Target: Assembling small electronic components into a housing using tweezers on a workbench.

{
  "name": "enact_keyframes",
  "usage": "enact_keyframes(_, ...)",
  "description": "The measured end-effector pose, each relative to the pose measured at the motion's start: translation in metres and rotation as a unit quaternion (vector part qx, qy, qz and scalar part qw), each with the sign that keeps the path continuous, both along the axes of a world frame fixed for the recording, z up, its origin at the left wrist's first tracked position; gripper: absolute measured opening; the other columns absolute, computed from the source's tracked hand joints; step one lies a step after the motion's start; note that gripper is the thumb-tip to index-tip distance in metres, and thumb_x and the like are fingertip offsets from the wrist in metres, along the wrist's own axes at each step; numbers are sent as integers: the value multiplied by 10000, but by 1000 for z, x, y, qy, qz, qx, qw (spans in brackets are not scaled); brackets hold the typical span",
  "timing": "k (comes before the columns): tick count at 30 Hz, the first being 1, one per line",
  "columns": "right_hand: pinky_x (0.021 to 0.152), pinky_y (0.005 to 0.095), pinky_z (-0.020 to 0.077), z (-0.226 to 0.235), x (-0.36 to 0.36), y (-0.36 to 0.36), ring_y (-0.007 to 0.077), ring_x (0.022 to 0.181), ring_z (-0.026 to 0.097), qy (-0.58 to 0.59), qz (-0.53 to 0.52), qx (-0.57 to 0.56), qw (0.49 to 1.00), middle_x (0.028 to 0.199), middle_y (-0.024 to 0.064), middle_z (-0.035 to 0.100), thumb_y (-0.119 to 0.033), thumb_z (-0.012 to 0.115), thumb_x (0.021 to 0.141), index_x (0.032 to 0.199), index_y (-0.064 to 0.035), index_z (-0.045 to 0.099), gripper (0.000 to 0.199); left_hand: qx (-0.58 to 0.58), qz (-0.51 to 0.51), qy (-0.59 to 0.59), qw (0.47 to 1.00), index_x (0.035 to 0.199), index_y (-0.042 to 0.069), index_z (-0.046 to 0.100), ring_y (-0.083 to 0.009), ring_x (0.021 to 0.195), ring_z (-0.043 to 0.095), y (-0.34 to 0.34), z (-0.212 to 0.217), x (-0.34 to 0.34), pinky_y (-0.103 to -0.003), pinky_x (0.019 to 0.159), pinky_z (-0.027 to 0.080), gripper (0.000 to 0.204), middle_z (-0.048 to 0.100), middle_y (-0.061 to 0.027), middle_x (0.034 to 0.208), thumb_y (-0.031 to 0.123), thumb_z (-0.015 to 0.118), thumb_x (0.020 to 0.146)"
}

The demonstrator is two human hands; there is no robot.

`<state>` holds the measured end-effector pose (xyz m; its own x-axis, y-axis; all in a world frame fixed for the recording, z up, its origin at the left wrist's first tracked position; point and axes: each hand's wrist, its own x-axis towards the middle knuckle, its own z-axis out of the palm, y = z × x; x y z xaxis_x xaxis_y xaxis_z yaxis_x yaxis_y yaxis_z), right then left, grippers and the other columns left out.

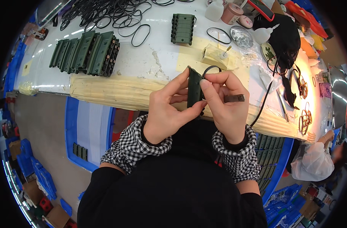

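Over the near edge of the table, my left hand (162, 110) grips a dark green plastic toy chassis (194, 90) upright, fingers behind it and thumb at its lower end. My right hand (232, 110) is closed at the chassis's right side, its thumb and forefinger pinching a black rubber track band (212, 68) that loops up above the fingertips. A short brown bar-like tool (235, 98) sticks out from under the right fingers; its other end is hidden. How far the band sits around the wheels cannot be seen.
Several green chassis (84, 53) stand in a row at left, and another chassis (183, 29) lies farther back. Loose black bands (105, 13) pile at the back left. Glue bottles (214, 10), a yellow block (213, 56) and a black cloth bag (285, 36) sit at right. Blue trays (69, 129) flank me.
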<state>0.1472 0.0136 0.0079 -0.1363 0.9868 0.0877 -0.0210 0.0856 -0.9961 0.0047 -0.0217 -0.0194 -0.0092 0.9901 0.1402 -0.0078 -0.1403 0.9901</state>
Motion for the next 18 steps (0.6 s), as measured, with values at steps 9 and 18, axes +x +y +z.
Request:
enact_keyframes(9, 443, 208, 295, 28, 24, 17, 58, 503, 395, -212, 33, 225, 950, 793, 31, 619, 2, 701, 797, 1011, -56, 677, 222, -188, -256, -180, 931, 1439, -16, 295, -199, 1158, 568, 8, 16, -25, -329, 967, 473, 665, 569, -183, 1262, 19, 635, 869)
enact_keyframes(18, 439, 220, 333, 29, 29, 14, 67, 474, 448, -246, 79, 187, 948, 723, 22, 655, 29, 682, 794, 934, -43, 695, 158, -244, -240, -227, 912, 1345, -58, 400, -253, 1108, 614, 10, 24, -20, -363, 898, 533, 469, 598, -172, 1183, 228, 477, 982)
